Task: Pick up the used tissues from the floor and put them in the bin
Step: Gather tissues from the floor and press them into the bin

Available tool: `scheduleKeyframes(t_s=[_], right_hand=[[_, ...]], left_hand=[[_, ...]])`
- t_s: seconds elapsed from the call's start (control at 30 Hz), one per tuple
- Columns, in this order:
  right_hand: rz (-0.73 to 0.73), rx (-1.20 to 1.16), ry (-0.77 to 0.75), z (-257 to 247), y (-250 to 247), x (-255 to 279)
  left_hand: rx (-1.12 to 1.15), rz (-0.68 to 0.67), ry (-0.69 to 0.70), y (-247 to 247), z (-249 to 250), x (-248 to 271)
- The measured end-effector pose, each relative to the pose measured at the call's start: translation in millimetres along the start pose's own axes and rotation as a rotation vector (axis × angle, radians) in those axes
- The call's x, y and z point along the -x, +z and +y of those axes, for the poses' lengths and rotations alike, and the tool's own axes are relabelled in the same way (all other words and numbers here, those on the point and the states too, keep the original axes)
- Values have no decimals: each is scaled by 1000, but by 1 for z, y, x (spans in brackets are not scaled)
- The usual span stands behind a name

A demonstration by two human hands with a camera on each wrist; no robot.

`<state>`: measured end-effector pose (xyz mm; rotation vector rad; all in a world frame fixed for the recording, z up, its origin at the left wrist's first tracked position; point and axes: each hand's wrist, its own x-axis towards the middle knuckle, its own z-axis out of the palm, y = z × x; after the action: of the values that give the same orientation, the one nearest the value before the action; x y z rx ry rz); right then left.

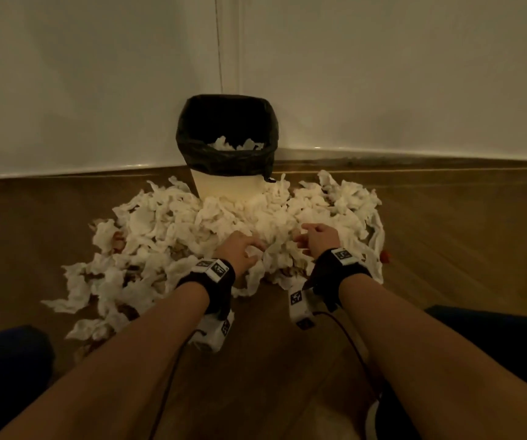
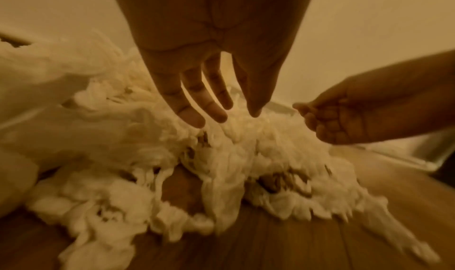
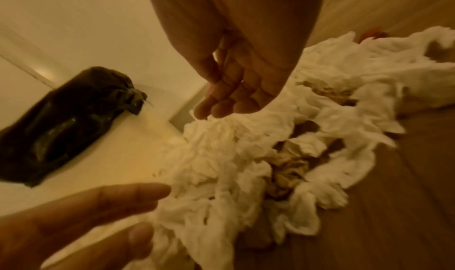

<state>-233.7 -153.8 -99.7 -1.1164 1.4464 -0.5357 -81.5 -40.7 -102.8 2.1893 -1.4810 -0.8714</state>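
Used tissues (image 1: pixel 211 230) heaped on floor (image 1: pixel 446 249) around lined bin (image 1: pixel 227 147). Left hand (image 1: pixel 240 249) held over heap, fingers extended, nothing gripped; right hand (image 1: pixel 317 238) loosely curled, empty.

Both forearms are bare. Each wrist carries a black band (image 1: pixel 216 289) with small white blocks (image 1: pixel 217 268) printed with black square code markings. A white camera box (image 1: pixel 300 308) hangs under each wrist, and a thin black cable (image 1: pixel 349 336) trails from it. Dark blue clothing (image 1: pixel 5 366) covers the knees.
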Motion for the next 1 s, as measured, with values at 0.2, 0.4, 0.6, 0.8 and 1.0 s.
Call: scheduleKeyframes(t_s=[0.2, 0.4, 0.6, 0.8, 1.0], right_hand=[[-1, 178, 46, 33, -6, 8], [322, 496, -130, 69, -15, 21], [219, 740, -17, 94, -12, 35], [-20, 993, -85, 104, -5, 40], [-19, 1051, -72, 107, -1, 39]], left_hand=[[-310, -104, 57, 32, -8, 4], [-466, -194, 23, 62, -16, 0], [-427, -135, -36, 67, -17, 4], [-439, -130, -21, 69, -22, 12], [-458, -78, -5, 75, -23, 16]])
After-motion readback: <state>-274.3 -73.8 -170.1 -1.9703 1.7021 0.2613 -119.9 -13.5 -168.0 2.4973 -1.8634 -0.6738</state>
